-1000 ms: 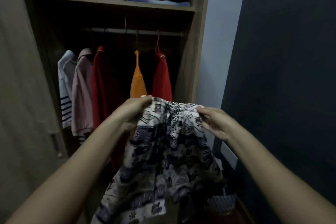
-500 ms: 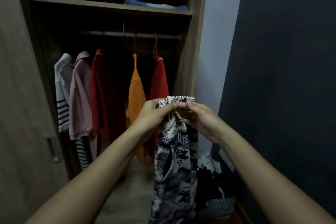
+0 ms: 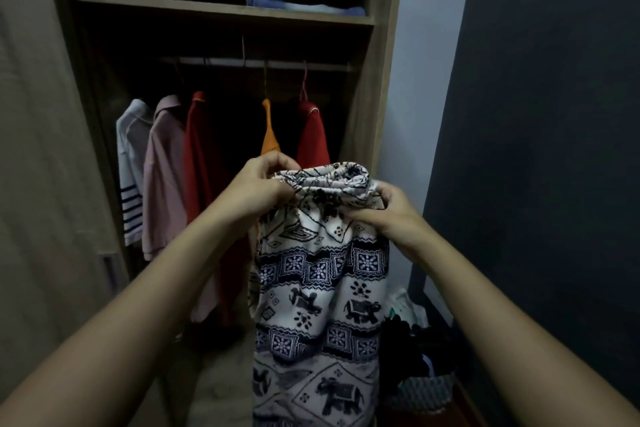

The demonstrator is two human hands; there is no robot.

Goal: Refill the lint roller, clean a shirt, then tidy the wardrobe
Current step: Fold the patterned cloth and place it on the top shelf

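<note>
I hold up a white garment with a dark elephant print (image 3: 318, 288) in front of the open wardrobe (image 3: 384, 87). My left hand (image 3: 258, 184) grips the left end of its gathered waistband. My right hand (image 3: 391, 215) grips the right end. The cloth hangs straight down between my forearms. No lint roller is in view.
Several shirts hang on the rail (image 3: 263, 63): a white striped one (image 3: 131, 163), a pink one (image 3: 162, 177), two red ones and an orange one (image 3: 268, 135). Folded blue cloth (image 3: 301, 5) lies on the shelf. A basket of dark clothes (image 3: 422, 388) stands at lower right by the dark wall.
My hands came together at the waistband, then parted a little. The garment went from spread wide, to bunched narrow, to hanging flat with the print facing me.
</note>
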